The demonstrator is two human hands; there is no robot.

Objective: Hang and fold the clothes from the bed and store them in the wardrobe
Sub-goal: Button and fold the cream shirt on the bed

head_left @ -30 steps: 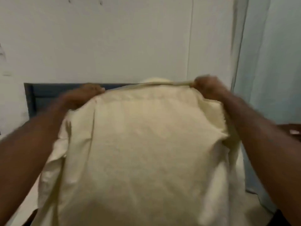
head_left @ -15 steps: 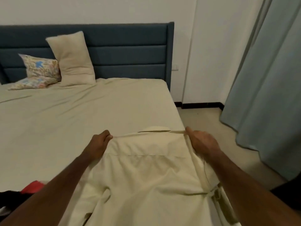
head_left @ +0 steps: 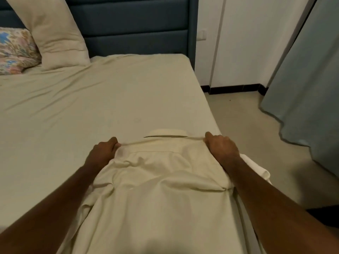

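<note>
Cream collared cotton shirt [head_left: 161, 180] lies back-up at right edge of olive-sheeted bed [head_left: 91, 110]. Left hand [head_left: 102, 153] and right hand [head_left: 221, 146] each pinch one shoulder.

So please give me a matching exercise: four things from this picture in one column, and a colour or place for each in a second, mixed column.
Things:
1. shirt
2. curtain
3. headboard
4. flowered pillow

Descriptions:
A. dark blue, behind the plain pillow
B. far left on the bed
C. cream, gripped at the shoulders by the left hand and right hand
D. grey-blue, hanging at the right

Pairs: 1-C, 2-D, 3-A, 4-B
</note>
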